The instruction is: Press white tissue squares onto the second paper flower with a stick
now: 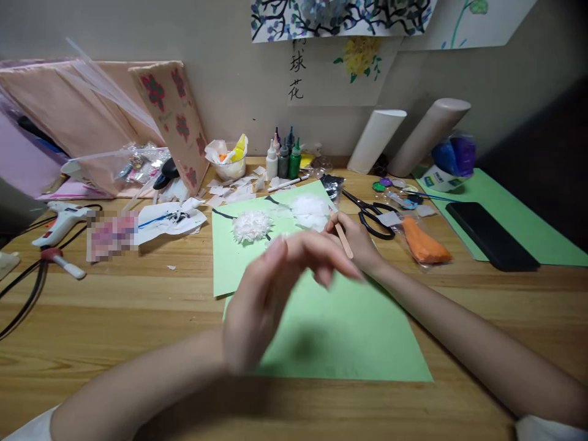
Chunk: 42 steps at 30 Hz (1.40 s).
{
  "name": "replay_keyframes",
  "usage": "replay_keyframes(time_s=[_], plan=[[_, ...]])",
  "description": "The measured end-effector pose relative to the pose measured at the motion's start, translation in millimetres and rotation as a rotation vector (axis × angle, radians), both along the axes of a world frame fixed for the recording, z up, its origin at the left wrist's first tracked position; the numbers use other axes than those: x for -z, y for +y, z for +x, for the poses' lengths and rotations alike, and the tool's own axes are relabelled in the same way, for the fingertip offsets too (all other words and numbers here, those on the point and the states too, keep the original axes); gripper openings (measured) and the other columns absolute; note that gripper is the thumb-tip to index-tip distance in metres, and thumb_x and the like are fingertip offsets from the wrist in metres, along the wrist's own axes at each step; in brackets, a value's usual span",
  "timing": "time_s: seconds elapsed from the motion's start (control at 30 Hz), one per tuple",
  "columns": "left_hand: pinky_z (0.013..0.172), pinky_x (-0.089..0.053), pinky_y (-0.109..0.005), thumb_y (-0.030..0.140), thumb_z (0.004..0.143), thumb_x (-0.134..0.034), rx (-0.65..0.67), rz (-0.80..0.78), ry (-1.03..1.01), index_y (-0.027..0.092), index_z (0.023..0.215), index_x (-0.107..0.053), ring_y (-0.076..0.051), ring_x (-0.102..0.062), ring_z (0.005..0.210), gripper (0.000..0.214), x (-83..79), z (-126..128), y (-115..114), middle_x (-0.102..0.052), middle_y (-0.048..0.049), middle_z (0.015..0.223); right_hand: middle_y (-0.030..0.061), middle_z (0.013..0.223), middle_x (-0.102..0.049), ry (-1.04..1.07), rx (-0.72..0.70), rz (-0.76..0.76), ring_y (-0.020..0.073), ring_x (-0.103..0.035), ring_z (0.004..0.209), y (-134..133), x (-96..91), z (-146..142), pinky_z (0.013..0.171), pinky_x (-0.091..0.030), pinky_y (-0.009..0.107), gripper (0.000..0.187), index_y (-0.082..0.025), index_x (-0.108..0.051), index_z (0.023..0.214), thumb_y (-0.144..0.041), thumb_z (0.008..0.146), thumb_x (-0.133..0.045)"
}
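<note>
Blurred by motion, my left hand hangs above the green paper in front of me. Its thumb and fingers are apart, and nothing shows between them. Farther back, my right hand is closed around a flat wooden craft stick. That hand is at the right edge of a fluffy white tuft on another green sheet. To the left on the same sheet lies a ruffled white paper flower with a dark painted branch. My left hand partly hides both sheets.
Black-handled scissors and a bagged orange material lie beyond my right forearm. Several paint bottles and a scrap bowl stand at the back. A hot glue gun with cables is on the left, a black phone-like slab on the right.
</note>
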State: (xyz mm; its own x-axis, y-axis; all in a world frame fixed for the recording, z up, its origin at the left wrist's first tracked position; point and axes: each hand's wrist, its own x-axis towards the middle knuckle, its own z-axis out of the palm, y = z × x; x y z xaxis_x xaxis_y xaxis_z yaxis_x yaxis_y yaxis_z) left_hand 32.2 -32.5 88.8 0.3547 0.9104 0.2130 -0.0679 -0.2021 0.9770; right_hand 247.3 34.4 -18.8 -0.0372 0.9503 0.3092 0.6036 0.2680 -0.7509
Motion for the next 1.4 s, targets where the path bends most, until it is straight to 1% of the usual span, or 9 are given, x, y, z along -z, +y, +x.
replay_keyframes(time_s=[0.07, 0.13, 0.3, 0.4, 0.63, 0.93, 1.1, 1.23, 1.4], plan=[[0.064, -0.041, -0.029, 0.042, 0.092, -0.023, -0.067, 0.092, -0.044, 0.019, 0.075, -0.055, -0.015, -0.047, 0.066, 0.043, 23.0, 7.9, 29.9, -0.05, -0.0035, 0.068, 0.0001, 0.07, -0.058, 0.01, 0.087, 0.045, 0.0159, -0.054, 0.063, 3.9, 0.4, 5.2, 0.06, -0.04, 0.026, 0.016, -0.02, -0.048, 0.074, -0.027, 0.074, -0.063], [0.064, -0.038, -0.028, 0.038, 0.092, -0.028, -0.172, 0.168, 0.124, 0.018, 0.075, -0.052, -0.014, -0.047, 0.067, 0.035, 50.2, 9.1, 55.3, -0.05, -0.0023, 0.069, 0.0002, 0.07, -0.057, 0.029, 0.129, 0.084, 0.016, -0.054, 0.063, 5.8, 0.2, 7.8, 0.061, -0.04, 0.027, 0.016, -0.02, -0.047, 0.074, -0.026, 0.074, -0.062], [0.064, -0.035, -0.029, 0.032, 0.094, -0.028, -0.18, 0.327, 0.542, 0.019, 0.071, -0.047, -0.014, -0.046, 0.064, 0.033, 87.7, -3.0, 77.0, -0.048, 0.0002, 0.066, 0.002, 0.082, -0.06, 0.034, -0.046, 0.049, 0.0171, -0.057, 0.074, 2.6, -2.8, 5.3, 0.068, -0.042, 0.028, 0.019, -0.021, -0.047, 0.08, -0.026, 0.074, -0.064], [0.067, -0.036, -0.028, 0.029, 0.095, -0.027, -0.147, 0.383, 0.626, 0.019, 0.077, -0.047, -0.014, -0.048, 0.07, 0.029, 87.5, -5.1, 74.2, -0.052, -0.0008, 0.073, 0.003, 0.089, -0.061, -0.009, -0.144, 0.013, 0.0184, -0.057, 0.081, 0.8, -3.0, 4.6, 0.073, -0.042, 0.03, 0.023, -0.021, -0.048, 0.084, -0.027, 0.072, -0.067], [0.07, -0.037, -0.029, 0.03, 0.094, -0.028, -0.143, 0.386, 0.658, 0.02, 0.083, -0.045, -0.016, -0.047, 0.077, 0.023, 83.8, -15.0, 69.6, -0.05, -0.0024, 0.08, -0.0006, 0.074, -0.059, 0.073, -0.118, 0.007, 0.0139, -0.055, 0.067, 1.2, -1.7, 6.8, 0.063, -0.041, 0.025, 0.012, -0.02, -0.052, 0.078, -0.021, 0.075, -0.063], [0.069, -0.038, -0.03, 0.032, 0.094, -0.024, -0.108, 0.406, 0.624, 0.02, 0.08, -0.049, -0.016, -0.049, 0.072, 0.031, 84.4, -24.9, 66.3, -0.052, -0.0028, 0.075, 0.0012, 0.075, -0.062, 0.454, -0.217, 0.009, 0.0158, -0.061, 0.072, -17.4, -8.1, -19.0, 0.069, -0.049, 0.031, 0.022, -0.021, -0.047, 0.069, -0.028, 0.075, -0.066], [0.069, -0.039, -0.029, 0.029, 0.094, -0.025, -0.084, 0.459, 0.66, 0.02, 0.077, -0.05, -0.015, -0.05, 0.07, 0.032, 84.9, -23.8, 65.1, -0.054, -0.0025, 0.072, 0.0011, 0.078, -0.058, 0.133, -0.164, 0.102, 0.016, -0.056, 0.072, -13.6, -9.0, -10.6, 0.069, -0.044, 0.03, 0.018, -0.021, -0.046, 0.075, -0.022, 0.074, -0.064], [0.063, -0.038, -0.027, 0.029, 0.094, -0.026, -0.098, 0.465, 0.7, 0.02, 0.072, -0.049, -0.014, -0.05, 0.064, 0.033, 86.4, -24.2, 63.8, -0.054, -0.0007, 0.065, -0.0008, 0.076, -0.052, -0.115, -0.323, 0.029, 0.015, -0.049, 0.069, -2.3, -10.3, 3.5, 0.066, -0.039, 0.028, 0.019, -0.021, -0.044, 0.078, -0.016, 0.068, -0.06], [0.053, -0.032, -0.024, 0.03, 0.093, -0.029, -0.143, 0.478, 0.757, 0.019, 0.067, -0.048, -0.011, -0.046, 0.048, 0.034, 89.7, -23.8, 61.5, -0.047, 0.0036, 0.05, -0.0017, 0.076, -0.05, -0.159, -0.445, -0.038, 0.0128, -0.045, 0.067, 1.1, -11.4, 9.2, 0.064, -0.037, 0.025, 0.015, -0.02, -0.044, 0.076, -0.015, 0.069, -0.056]])
